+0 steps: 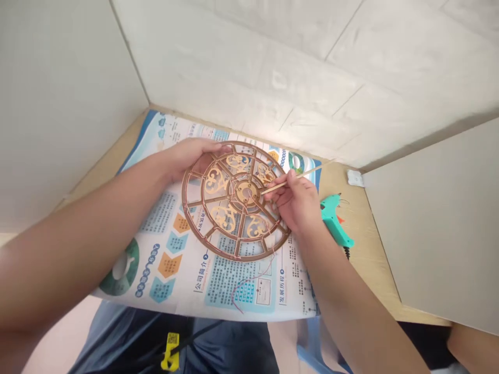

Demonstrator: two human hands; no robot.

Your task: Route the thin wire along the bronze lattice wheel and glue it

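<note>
A round brown wheel [248, 192] with spokes and golden scroll-shaped inserts is held tilted above the printed sheet. My left hand [195, 158] grips its rim at the upper left, the fingers partly hidden behind it. In my right hand [299, 202], thumb and fingers pinch a thin wooden stick [277, 186] whose near end reaches the wheel's hub. That hand's lower part overlaps the wheel's right rim. Thin wires run along the spokes, and a loose reddish wire [255, 279] trails from the lower rim across the sheet.
A teal glue gun [336, 221] with a black cord lies to the right on the wooden tabletop [374, 265]. Beyond it sits a small white block [355, 178]. The printed sheet [175, 306] covers much of the table. Pale panels stand left and right, with a wall behind.
</note>
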